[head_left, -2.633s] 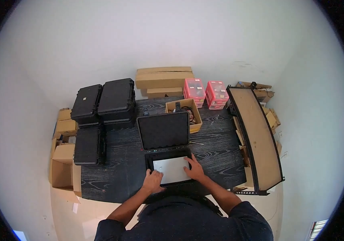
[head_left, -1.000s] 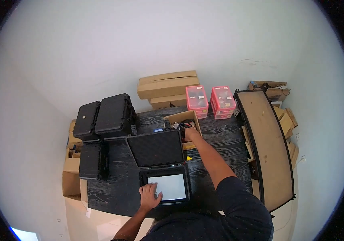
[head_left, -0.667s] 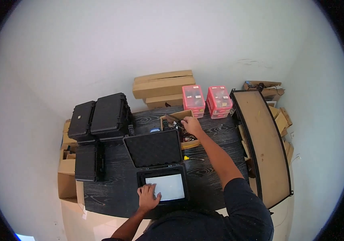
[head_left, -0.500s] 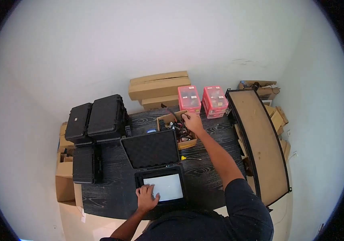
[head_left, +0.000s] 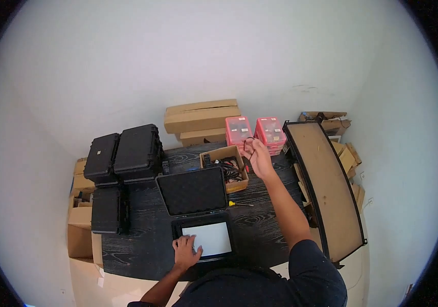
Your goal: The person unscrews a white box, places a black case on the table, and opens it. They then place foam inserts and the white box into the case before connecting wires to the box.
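Observation:
My right hand (head_left: 257, 156) is raised just right of the cardboard box (head_left: 239, 185), its fingers closed on a thin black cable (head_left: 246, 145) that forms a small loop. In the box lies a tangle of black cables (head_left: 231, 170) with some red parts. My left hand (head_left: 186, 250) lies with fingers spread on the left edge of a flat white panel (head_left: 212, 239). That panel sits inside an open black hard case (head_left: 232, 230), whose foam-lined lid (head_left: 192, 192) stands up behind it.
Black hard cases (head_left: 138, 151) are stacked on the left. Two pink-framed boxes (head_left: 239, 131) (head_left: 270, 134) stand at the back beside long cardboard boxes (head_left: 202, 118). A yellow-handled screwdriver (head_left: 232, 203) lies right of the lid. A black-framed brown board (head_left: 323, 194) borders the right side.
My right hand has come out of the cardboard box and moved right, carrying a black cable. My left hand stays on the white panel.

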A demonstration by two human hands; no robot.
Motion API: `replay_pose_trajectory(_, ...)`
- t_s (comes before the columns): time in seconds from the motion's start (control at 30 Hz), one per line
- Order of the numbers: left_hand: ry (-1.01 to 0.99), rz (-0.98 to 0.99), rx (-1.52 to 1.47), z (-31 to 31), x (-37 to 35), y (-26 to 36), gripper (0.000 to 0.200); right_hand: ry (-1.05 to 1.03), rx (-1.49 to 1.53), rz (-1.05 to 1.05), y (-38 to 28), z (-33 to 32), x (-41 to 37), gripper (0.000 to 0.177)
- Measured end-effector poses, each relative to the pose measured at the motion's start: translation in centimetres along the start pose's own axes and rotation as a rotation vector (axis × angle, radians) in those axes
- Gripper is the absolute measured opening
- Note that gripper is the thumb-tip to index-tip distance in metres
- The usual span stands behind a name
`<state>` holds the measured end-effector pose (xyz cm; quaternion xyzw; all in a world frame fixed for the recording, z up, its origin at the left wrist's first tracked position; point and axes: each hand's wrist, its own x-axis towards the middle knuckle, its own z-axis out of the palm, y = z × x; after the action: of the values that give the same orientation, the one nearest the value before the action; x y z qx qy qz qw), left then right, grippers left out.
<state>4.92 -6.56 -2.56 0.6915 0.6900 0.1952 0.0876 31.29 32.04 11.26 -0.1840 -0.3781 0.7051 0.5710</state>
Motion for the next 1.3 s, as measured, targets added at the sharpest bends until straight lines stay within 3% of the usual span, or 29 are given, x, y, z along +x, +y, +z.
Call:
replay_pose_trajectory(0.17, 0.166, -0.028, -0.066, -0.1, 0.4, 1.0, 0.053, -0.117, -0.158, 0.0, -2.3, 4.3, -6.6, 0.039)
replay_pose_trajectory(0.27, 0.206, 0.092, -0.201, -0.7, 2.2, 3.3, 0.05, -0.15, -0.222, 0.056, -1.3, 5.5, -11.4, 0.047)
replay_pose_trajectory(0.37, 0.06, 0.16, -0.434, 0.0, 4.8, 5.7, 0.054, -0.188, -0.592, -0.04, 0.2, 5.9, -15.9, 0.056)
replay_pose_trajectory(0.47, -0.015, 0.158, -0.623, 0.4, 7.0, 9.2, 0.063, -0.301, -1.223, -0.313, 1.1, 6.3, -20.2, 0.059)
replay_pose_trajectory(0.57, 0.008, 0.186, -0.652, 1.6, 7.8, 11.0, 0.071, -0.193, -1.336, -0.166, 1.2, 8.8, -24.2, 0.054)
replay_pose_trajectory(0.6, 0.017, 0.202, -0.64, 1.8, 8.0, 11.4, 0.074, -0.236, -1.301, -0.07, 0.8, 9.2, -25.0, 0.051)
replay_pose_trajectory(0.67, 0.013, 0.266, -0.738, 1.8, 7.9, 11.5, 0.058, -0.318, -1.221, 0.121, 0.2, 9.5, -26.2, 0.045)
replay_pose_trajectory(0.7, -0.04, 0.289, -0.744, 1.6, 7.7, 11.3, 0.049, -0.398, -1.199, 0.021, 0.6, 9.0, -26.5, 0.037)
replay_pose_trajectory(0.73, -0.093, 0.312, -0.749, 1.2, 7.5, 11.3, 0.041, -0.402, -1.009, 0.11, 1.0, 8.1, -26.7, 0.034)
replay_pose_trajectory(0.8, 0.09, 0.317, -0.746, 0.5, 6.4, 12.7, 0.023, -0.4, -0.624, 0.273, 2.4, 5.8, -26.6, 0.029)
replay_pose_trajectory(0.83, 0.182, 0.318, -0.743, 0.5, 5.9, 13.0, 0.015, -0.215, -0.594, 0.249, 2.9, 5.2, -25.8, 0.026)
replay_pose_trajectory(0.87, 0.051, 0.337, -0.717, 0.4, 5.5, 12.5, 0.013, -0.031, -0.56, 0.224, 3.3, 4.6, -24.5, 0.023)
replay_pose_trajectory(0.9, -0.081, 0.354, -0.69, 0.5, 5.0, 11.8, 0.014, 0.152, -0.524, 0.199, 4.2, 3.7, -23.4, 0.02)
replay_pose_trajectory(0.97, -0.299, 0.35, -0.629, 0.4, 4.5, 11.6, 0.021, 0.276, -0.806, -0.051, 10.0, -1.7, -19.4, 0.026)
replay_pose_trajectory(1.07, -0.496, 0.296, -0.569, -0.6, 3.6, 12.7, 0.03, 0.415, -0.242, 0.732, 8.8, -0.5, -14.9, 0.027)
replay_pose_trajectory(1.17, -0.526, 0.286, -0.576, -1.1, 2.8, 12.7, 0.033, 0.204, 0.028, 0.772, 11.5, -3.7, -10.6, 0.029)
replay_pose_trajectory(1.3, -0.469, 0.353, -0.566, -2.0, 2.0, 11.7, 0.036, 0.26, 0.057, 0.656, 9.7, -3.1, -7.3, 0.02)
